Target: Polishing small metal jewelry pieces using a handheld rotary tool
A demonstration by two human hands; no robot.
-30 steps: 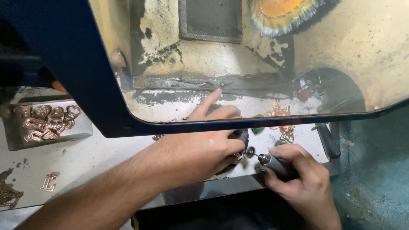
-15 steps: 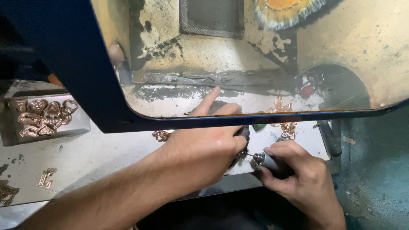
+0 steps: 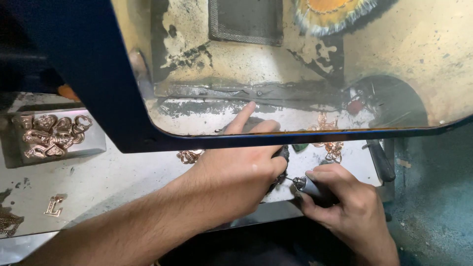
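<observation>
Rotary handpiece (image 3: 315, 189) at the bench's (image 3: 123, 182) front edge, our right hand (image 3: 345, 207) closed around it | our left hand (image 3: 241, 170) clenches a dark piece beside its tip | grimy white bench, copper-coloured pendants (image 3: 51, 135) boxed at left edge, stained dust hood (image 3: 246, 64) above

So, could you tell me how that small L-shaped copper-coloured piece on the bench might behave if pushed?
The L-shaped piece lies flat on the pale bench, so it would likely slide, not roll. It looks like thin metal, probably stiff and light. Its low profile may make it fiddly to pinch up.
</observation>
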